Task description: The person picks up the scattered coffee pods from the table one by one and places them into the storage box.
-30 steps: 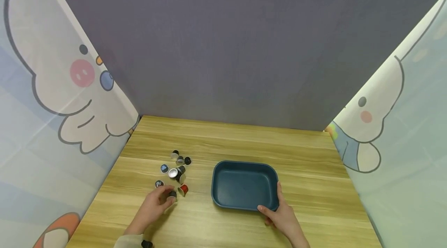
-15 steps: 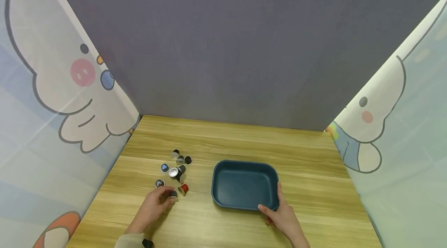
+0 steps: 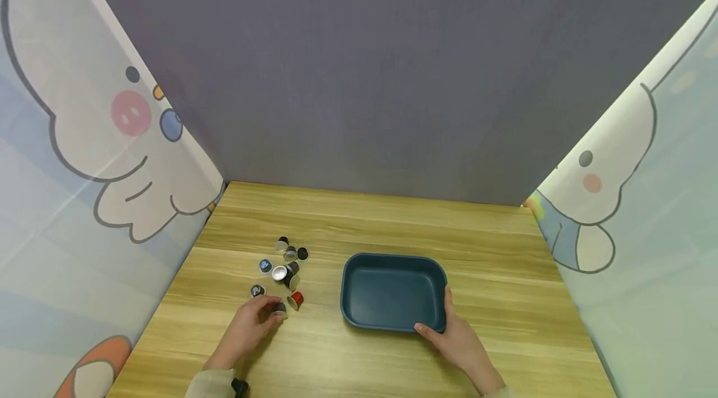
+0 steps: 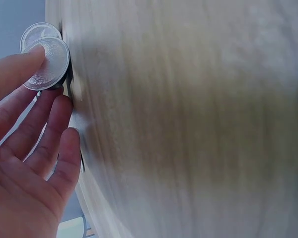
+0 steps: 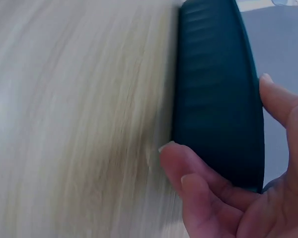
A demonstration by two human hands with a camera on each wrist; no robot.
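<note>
In the head view my left hand point(image 3: 242, 331) is at the near side of a loose group of coffee capsules. It pinches a dark grey coffee capsule point(image 3: 279, 308) low at the tabletop. The left wrist view shows the thumb pressed on that capsule's silver foil lid point(image 4: 53, 62), while the index fingertip is hidden behind it. Just right of the held capsule lies a red capsule point(image 3: 295, 300). My right hand point(image 3: 462, 343) grips the near right corner of a dark blue rectangular tray point(image 3: 392, 293), thumb on the rim and fingers curled against its underside.
Behind the left hand lie a dark capsule point(image 3: 257, 291), a blue capsule point(image 3: 265, 266), a foil-up capsule point(image 3: 279, 273) and several black ones. The wooden table point(image 3: 359, 367) ends at a grey back panel point(image 3: 359, 74), with printed cloth walls point(image 3: 101, 136) at both sides.
Both hands keep their holds almost unmoved. The head view has shifted slightly, and the right fingertips that showed below the tray's corner are now hidden there.
</note>
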